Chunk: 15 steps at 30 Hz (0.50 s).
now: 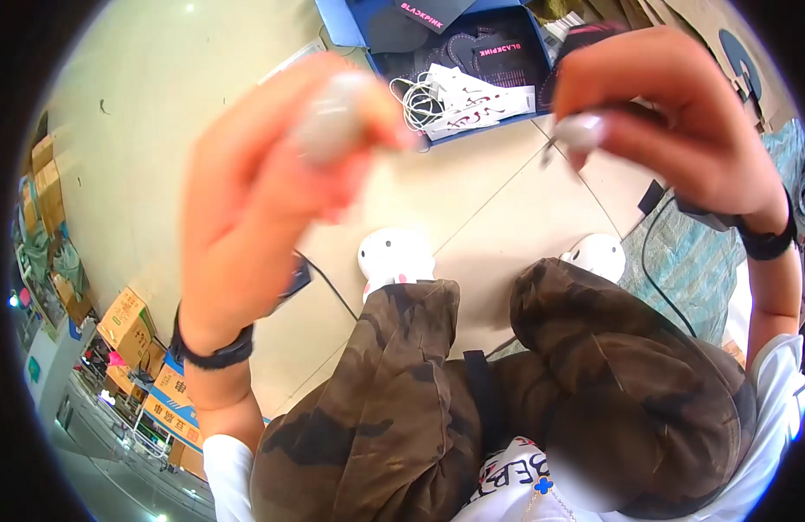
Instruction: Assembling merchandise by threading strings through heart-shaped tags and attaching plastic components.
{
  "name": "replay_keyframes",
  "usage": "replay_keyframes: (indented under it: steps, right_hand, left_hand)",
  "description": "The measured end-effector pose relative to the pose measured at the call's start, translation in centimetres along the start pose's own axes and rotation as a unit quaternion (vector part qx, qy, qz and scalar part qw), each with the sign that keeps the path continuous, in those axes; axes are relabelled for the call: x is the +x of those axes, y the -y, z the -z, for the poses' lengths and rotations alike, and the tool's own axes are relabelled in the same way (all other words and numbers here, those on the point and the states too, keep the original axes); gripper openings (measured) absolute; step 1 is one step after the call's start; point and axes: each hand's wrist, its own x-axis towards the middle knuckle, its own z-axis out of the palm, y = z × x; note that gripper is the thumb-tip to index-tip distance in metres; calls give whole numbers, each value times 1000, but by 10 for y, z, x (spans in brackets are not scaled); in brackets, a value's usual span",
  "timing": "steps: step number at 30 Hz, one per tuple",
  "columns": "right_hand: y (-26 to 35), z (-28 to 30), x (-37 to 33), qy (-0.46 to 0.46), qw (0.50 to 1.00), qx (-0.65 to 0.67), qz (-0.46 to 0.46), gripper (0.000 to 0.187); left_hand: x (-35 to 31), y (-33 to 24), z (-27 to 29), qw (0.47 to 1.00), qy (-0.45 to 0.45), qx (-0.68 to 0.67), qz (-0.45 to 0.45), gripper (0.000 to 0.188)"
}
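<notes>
Left hand (280,165) was blurred; whether it held anything could not be told. Dark item (547,154) pinched by right hand (681,122) was too small to identify. Blue box (340,24) was cut off at top.

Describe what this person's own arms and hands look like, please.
The left sleeve and right sleeve are white and short. The left hand and right hand wear no gloves. The left wristband and right wristband are black. A dark, box-like piece shows by the right wrist, with a thin black cable nearby; another dark piece and black cable show near the left.
</notes>
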Motion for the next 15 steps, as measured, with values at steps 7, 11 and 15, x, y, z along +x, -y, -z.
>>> replay_keyframes:
  steps: [7, 11, 15]
  right_hand:
    - [20, -19, 30, 11, 998, -37, 43, 17]
    - [23, -30, 20, -94, 996, 6, 2, 18]
    - [25, 2, 36, -49, 998, -1, -47, 15]
  left_hand:
    - [20, -12, -24, 995, 95, -21, 20, 38]
    - [22, -14, -22, 993, 98, 7, 60, 35]
    - [22, -20, -15, 999, 27, 19, 23, 39]
